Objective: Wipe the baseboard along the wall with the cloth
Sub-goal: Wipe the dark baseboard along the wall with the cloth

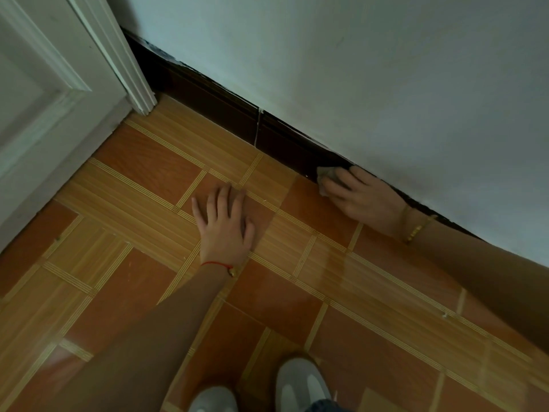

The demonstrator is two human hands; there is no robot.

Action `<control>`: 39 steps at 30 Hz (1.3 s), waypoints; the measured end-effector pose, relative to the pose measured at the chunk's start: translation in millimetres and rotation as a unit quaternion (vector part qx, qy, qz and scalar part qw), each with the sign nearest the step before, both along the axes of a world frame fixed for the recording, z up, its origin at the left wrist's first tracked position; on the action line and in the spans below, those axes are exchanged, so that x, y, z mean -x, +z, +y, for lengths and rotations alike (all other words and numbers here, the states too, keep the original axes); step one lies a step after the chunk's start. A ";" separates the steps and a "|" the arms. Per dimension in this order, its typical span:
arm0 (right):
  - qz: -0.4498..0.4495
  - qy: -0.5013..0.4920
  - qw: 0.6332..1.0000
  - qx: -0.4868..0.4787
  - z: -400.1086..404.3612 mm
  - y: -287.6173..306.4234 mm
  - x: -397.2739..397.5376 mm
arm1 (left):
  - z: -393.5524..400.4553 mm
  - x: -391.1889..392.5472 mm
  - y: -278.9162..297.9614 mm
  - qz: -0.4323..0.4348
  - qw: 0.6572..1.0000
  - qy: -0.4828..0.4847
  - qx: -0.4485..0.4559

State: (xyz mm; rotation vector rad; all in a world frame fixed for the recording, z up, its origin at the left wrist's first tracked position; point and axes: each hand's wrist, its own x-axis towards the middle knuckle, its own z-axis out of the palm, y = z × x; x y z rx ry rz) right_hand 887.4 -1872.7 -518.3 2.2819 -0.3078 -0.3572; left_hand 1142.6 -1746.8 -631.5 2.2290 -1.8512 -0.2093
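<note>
The right hand (pixel 364 194), at the right of the frame just above mid-height, is clamped on a small pale cloth (pixel 326 176) and presses it flat against the dark baseboard (pixel 225 105), fingers spread over the wad so that only its left edge shows. The left hand (pixel 224 224), near the centre of the frame, holds nothing: it lies open, palm down and fingers splayed, on the orange tiled floor (pixel 148 162), and I judge it to be bracing the crouched body. The two hands are well apart. The baseboard runs diagonally from the white door frame (pixel 130 69) at upper left down to the right edge, under the pale wall (pixel 356 69). The step in hand looks like the wiping stroke itself, with the cloth in contact. A long stretch toward the door frame, past a pale vertical joint (pixel 258 126), seems open to wipe; the next move calls for sliding the cloth along the board with steady pressure, probably shifting the bracing hand too.
</note>
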 end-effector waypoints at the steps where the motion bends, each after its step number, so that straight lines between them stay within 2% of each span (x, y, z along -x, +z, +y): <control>1: -0.025 0.010 1.000 0.013 -6.8 -2.6 -19.4 | -0.3 -0.1 0.4 0.000 1.000 -0.001 0.000; 4: -0.091 0.014 0.995 0.025 -24.7 -1.8 -80.6 | -0.6 -0.9 0.9 0.003 1.000 -0.006 0.007; 6: -0.098 0.005 0.995 0.007 -30.8 0.0 -98.6 | 0.2 -1.7 -0.2 0.003 1.000 -0.007 0.012; 12: -0.073 -0.044 0.996 -0.005 -7.1 5.3 -35.3 | -0.7 -1.8 1.1 0.003 1.000 -0.012 -0.001; 17: -0.058 -0.032 0.998 0.016 -0.3 4.3 -15.8 | -1.0 -4.0 3.9 0.000 1.000 -0.023 0.001; 21: -0.064 -0.011 0.998 0.014 -13.5 -3.9 -50.0 | 4.8 -23.4 4.0 -0.030 0.999 -0.044 -0.005; 30: -0.079 0.020 0.996 -0.038 -57.8 -31.9 -164.9 | 21.4 -75.4 0.9 -0.039 0.998 0.040 -0.021; 34: -0.071 0.003 0.997 0.005 -50.9 -29.3 -140.1 | 21.0 -74.3 1.5 -0.023 0.998 0.052 -0.020; 39: -0.072 -0.006 0.997 -0.006 -37.7 -28.1 -93.7 | 20.5 -74.0 3.2 -0.025 0.998 0.058 -0.017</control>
